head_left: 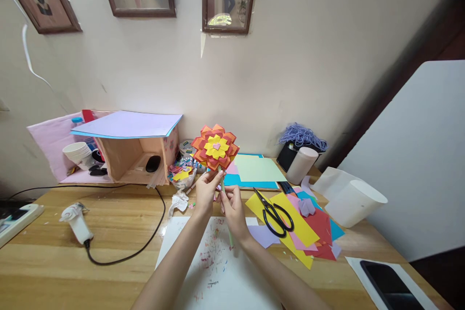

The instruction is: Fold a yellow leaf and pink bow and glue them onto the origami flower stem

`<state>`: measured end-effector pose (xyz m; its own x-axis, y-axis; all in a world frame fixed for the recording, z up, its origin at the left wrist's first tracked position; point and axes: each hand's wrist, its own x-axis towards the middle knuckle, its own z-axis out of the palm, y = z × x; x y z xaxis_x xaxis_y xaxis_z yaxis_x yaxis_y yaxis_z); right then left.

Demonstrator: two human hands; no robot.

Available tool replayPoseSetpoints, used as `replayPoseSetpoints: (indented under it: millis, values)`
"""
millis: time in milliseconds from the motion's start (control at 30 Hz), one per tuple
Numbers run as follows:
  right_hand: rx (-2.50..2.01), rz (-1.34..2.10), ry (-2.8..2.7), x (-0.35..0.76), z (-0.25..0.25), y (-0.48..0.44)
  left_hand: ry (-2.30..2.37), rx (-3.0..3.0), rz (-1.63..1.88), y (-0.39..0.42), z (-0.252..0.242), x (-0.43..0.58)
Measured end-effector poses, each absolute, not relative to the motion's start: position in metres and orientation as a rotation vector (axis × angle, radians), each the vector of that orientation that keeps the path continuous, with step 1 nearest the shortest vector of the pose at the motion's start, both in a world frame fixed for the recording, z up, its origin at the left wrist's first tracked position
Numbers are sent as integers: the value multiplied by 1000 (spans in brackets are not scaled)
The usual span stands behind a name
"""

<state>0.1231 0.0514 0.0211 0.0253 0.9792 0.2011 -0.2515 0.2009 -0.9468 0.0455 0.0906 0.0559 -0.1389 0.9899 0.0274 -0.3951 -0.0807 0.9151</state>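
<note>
Stem [223, 185] near-upright under the paper bloom [216, 147] — I see left hand [206, 193] pinching it bloom-side, right hand [234, 209] grasping lower.

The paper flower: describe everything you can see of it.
The paper flower has layered, folded-looking orange and red petals around a ring of yellow petals, with a small pink piece at the centre. Its bloom faces the camera, whole and open, on a slim pale green stem, nearly upright. The left hand holds the stem just under the bloom, the right hand lower down. Whether the stem's tip touches the white sheet is unclear.
</note>
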Motion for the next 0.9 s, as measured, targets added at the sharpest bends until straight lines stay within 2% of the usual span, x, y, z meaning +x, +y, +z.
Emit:
replayPoseSetpoints:
  millis: [467,900]
  values:
    - [-911,1173,-1264,142,30,68,955,798,1515,94,52,45]
    - [-869,1233,-1040,205,52,101,833,774,1372,77,47,76]
